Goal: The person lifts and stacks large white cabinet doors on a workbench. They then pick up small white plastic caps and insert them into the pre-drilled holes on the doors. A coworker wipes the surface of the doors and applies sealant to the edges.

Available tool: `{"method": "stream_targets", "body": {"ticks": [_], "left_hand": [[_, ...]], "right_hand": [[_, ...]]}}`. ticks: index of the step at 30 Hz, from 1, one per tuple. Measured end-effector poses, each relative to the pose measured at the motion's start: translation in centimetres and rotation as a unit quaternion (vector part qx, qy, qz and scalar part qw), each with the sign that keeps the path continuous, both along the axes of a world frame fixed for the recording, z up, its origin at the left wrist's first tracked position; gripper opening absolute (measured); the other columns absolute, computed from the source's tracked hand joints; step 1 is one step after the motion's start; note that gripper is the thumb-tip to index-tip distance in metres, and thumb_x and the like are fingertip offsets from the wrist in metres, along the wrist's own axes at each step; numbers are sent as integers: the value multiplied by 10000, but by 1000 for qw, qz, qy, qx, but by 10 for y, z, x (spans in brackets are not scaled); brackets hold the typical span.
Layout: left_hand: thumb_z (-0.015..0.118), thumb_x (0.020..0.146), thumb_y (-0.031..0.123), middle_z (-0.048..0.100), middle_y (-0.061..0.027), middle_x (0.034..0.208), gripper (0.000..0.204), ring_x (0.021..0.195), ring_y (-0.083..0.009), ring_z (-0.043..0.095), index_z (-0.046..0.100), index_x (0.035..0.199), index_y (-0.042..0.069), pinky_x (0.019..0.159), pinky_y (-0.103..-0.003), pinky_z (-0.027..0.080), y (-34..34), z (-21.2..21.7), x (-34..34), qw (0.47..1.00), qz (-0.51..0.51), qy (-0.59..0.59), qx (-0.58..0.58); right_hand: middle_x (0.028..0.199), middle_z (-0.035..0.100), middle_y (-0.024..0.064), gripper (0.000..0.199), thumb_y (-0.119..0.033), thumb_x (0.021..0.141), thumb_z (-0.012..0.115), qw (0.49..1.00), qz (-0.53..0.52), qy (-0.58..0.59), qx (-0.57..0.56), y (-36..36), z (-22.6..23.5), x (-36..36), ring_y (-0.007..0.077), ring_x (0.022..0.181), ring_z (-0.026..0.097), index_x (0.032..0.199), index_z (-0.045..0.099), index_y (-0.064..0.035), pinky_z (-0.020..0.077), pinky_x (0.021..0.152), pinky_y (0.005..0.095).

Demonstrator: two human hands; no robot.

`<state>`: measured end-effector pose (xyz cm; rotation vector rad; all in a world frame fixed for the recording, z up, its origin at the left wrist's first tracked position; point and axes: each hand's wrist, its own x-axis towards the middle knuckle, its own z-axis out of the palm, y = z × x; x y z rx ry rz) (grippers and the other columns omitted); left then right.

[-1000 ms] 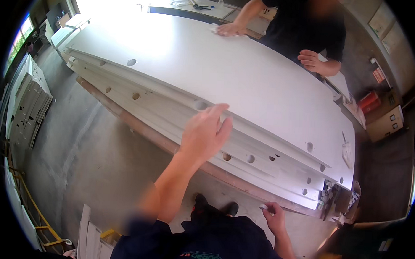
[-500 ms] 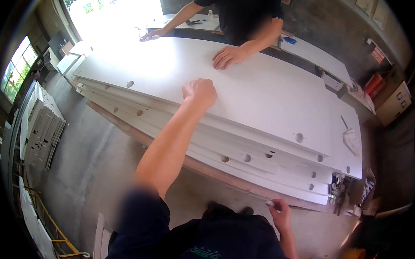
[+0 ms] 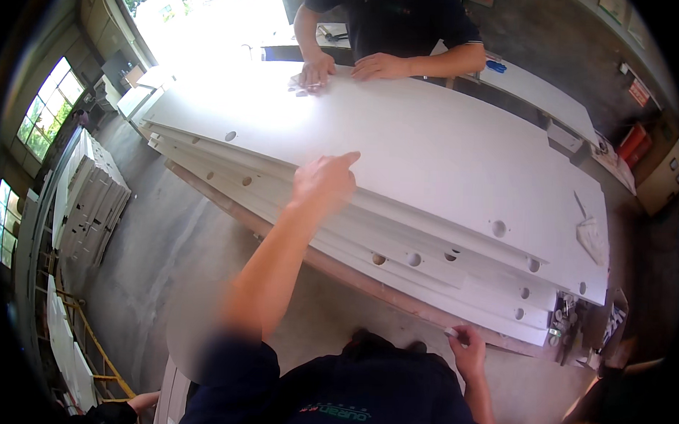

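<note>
The top white board (image 3: 432, 140) is touched near its front edge by the left hand (image 3: 324, 183), fingers loosely extended; the right hand (image 3: 465, 349) seemingly pinches something small. Stiff, heavy and smooth, the board is best gripped along its long edges.

Signs and boxes, far right of the shop.
Small red-and-white rectangular sign (image 3: 639, 92) on the grey right wall; below it a red container (image 3: 632, 140) beside a beige box-like cabinet (image 3: 661, 178). Printed black-and-white carton (image 3: 612, 320) at bench's right end.

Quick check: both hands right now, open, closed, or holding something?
Left hand: loosely closed, forefinger out, empty, over the top white panel.
Right hand: pinching a small white object.
</note>
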<state>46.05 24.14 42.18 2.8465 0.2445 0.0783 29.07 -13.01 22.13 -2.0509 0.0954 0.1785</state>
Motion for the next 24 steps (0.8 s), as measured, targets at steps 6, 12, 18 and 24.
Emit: {"method": "stream_targets", "body": {"ticks": [6, 12, 18, 24], "left_hand": [[500, 873, 110, 479, -84, 725, 406, 642, -97, 412, 577, 1268, 161, 631, -223, 407, -14, -76, -112, 865, -120, 202, -443], [437, 854, 242, 615, -189, 1141, 387, 1040, -372, 585, 625, 1154, 84, 879, -414, 487, 0, -288, -217, 911, 39, 403, -77], [484, 868, 299, 645, -164, 1070, 392, 968, -341, 628, 629, 1143, 61, 752, -462, 553, -5, -420, -334, 796, 191, 492, -298], [522, 836, 298, 642, -180, 1070, 403, 919, -326, 637, 618, 1148, 61, 687, -431, 566, -22, -428, -361, 760, 325, 427, -367]], "right_hand": [[834, 661, 60, 193, -21, 777, 654, 999, -5, 39, 21, -8, -4, 3, 138, 784, 624, 967, 623, -11, 491, 746, 285], [840, 656, 69, 202, -41, 781, 653, 999, 32, 34, 3, -12, 4, 14, 147, 779, 621, 978, 622, -12, 490, 745, 290], [814, 660, 84, 203, -43, 773, 659, 998, 64, 23, 5, -20, 3, 20, 156, 752, 632, 970, 630, -7, 495, 727, 287], [810, 658, 81, 195, -51, 776, 653, 996, 83, 22, 5, -30, 6, 25, 158, 749, 633, 965, 629, -10, 496, 726, 291]]}}
